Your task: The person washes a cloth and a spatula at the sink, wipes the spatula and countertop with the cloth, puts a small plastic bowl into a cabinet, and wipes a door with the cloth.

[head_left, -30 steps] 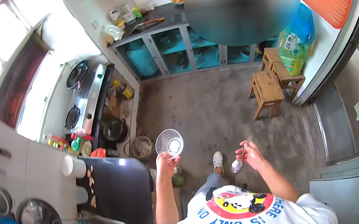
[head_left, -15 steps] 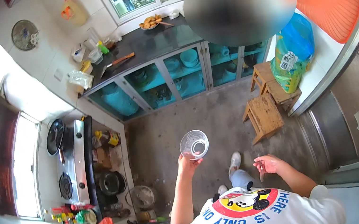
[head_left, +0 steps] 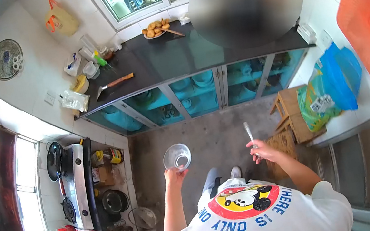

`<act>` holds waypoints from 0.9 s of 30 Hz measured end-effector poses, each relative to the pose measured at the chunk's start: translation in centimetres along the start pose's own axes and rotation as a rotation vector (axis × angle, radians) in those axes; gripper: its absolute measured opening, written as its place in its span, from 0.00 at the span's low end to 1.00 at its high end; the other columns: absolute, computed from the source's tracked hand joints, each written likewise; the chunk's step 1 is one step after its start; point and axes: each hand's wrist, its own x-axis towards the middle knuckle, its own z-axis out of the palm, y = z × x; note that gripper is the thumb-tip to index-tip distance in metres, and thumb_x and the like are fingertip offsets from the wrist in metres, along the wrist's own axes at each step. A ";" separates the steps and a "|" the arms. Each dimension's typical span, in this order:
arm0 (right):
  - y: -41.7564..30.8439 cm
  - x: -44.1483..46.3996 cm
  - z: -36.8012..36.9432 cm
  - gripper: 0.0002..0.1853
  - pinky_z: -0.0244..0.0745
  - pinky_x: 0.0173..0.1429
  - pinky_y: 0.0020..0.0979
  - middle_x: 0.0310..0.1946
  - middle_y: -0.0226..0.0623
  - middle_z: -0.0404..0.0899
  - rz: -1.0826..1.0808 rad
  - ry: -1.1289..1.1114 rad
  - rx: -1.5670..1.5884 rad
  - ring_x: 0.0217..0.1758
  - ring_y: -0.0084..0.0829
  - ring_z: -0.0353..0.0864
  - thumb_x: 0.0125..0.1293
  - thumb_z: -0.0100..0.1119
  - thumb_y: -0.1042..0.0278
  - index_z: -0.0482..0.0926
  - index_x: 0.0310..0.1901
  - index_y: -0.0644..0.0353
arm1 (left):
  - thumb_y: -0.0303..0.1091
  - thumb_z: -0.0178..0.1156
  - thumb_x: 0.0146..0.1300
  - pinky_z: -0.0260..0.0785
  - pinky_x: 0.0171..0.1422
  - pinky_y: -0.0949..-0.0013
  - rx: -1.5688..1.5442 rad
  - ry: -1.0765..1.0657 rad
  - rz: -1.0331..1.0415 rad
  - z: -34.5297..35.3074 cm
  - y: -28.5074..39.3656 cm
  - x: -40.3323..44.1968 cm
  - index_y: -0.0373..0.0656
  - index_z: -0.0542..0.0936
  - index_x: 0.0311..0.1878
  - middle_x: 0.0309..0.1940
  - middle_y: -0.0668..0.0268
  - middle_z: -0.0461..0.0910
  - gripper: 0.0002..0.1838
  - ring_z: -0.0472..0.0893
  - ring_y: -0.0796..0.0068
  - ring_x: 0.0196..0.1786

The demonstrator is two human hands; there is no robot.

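Note:
In the head view my left hand (head_left: 174, 176) grips a clear glass bowl (head_left: 177, 158) by its near rim, with the bowl's mouth facing up. Nothing can be made out inside the bowl. Off to the right, my right hand (head_left: 263, 150) has its fingers closed round a slim silvery metal utensil (head_left: 248, 130) that points away from me. Its lower part is hidden in the fingers, so I cannot tell its exact kind. Both hands are over the grey floor, apart from each other and from the counter.
Ahead is a dark counter (head_left: 149, 55) bearing a plate of round golden-brown food (head_left: 156, 29) and a wooden-handled tool (head_left: 115, 82). A stove with a pan (head_left: 56, 160) stands left. Wooden stools (head_left: 289, 119) and a blue-green bag (head_left: 331, 89) are on the right.
The view has shifted toward the counter. The glass bowl has moved left in view with my left hand. My right hand has risen, and the utensil it holds now points forward.

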 end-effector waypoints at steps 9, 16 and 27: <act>-16.5 14.0 -9.4 0.11 0.71 0.29 0.28 0.23 0.36 0.77 -0.467 0.172 -0.623 0.21 0.25 0.77 0.51 0.61 0.75 0.77 0.38 0.61 | 0.20 0.41 0.53 0.75 0.32 0.62 -0.172 0.220 -0.171 3.3 -1.8 14.8 0.30 0.65 0.50 0.41 0.49 0.71 0.19 0.76 0.54 0.37; -34.6 22.0 -19.2 0.05 0.64 0.17 0.19 0.21 0.30 0.75 -0.596 0.480 -0.295 0.16 0.16 0.71 0.56 0.58 0.71 0.77 0.35 0.58 | 0.26 0.44 0.58 0.75 0.32 0.57 -0.245 0.539 -0.209 8.8 0.0 25.9 0.39 0.66 0.54 0.48 0.54 0.69 0.19 0.74 0.53 0.43; -56.6 41.8 -33.7 0.10 0.64 0.16 0.24 0.19 0.33 0.74 -0.906 0.793 -0.387 0.13 0.21 0.70 0.59 0.57 0.64 0.76 0.32 0.64 | 0.29 0.41 0.59 0.73 0.35 0.56 -0.555 0.542 -0.109 12.4 -1.2 26.8 0.39 0.68 0.52 0.47 0.55 0.71 0.17 0.75 0.55 0.44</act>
